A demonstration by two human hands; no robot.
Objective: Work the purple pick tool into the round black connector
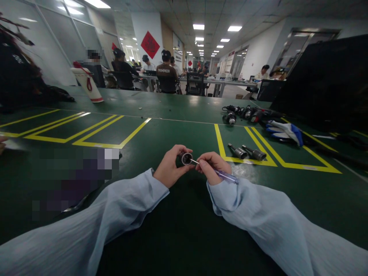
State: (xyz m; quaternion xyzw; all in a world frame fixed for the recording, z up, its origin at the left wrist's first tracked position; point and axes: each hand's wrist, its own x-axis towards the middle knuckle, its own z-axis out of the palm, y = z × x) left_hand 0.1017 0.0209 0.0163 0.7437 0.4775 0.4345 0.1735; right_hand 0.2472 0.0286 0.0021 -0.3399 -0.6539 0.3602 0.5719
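My left hand (170,167) grips a round, cup-shaped metal part (187,158) between thumb and fingers, its open end turned towards me. Some inner structure shows inside the rim but is too small to make out. In my right hand (214,166) is a screwdriver (228,177) with a clear purplish handle. Its thin shaft points left, and the tip reaches the part's opening; how deep it goes cannot be seen. To the right of my hands, two similar metal parts with narrow stems (238,151) lie inside a yellow-taped outline.
Yellow tape (136,132) marks outlines on the green table (178,134). Dark tools with cables (231,118) and blue-and-white gloves (284,132) lie at right, by a large black panel (324,76). A white cup (87,82) stands back left; another person's hand (2,145) shows at the left edge.
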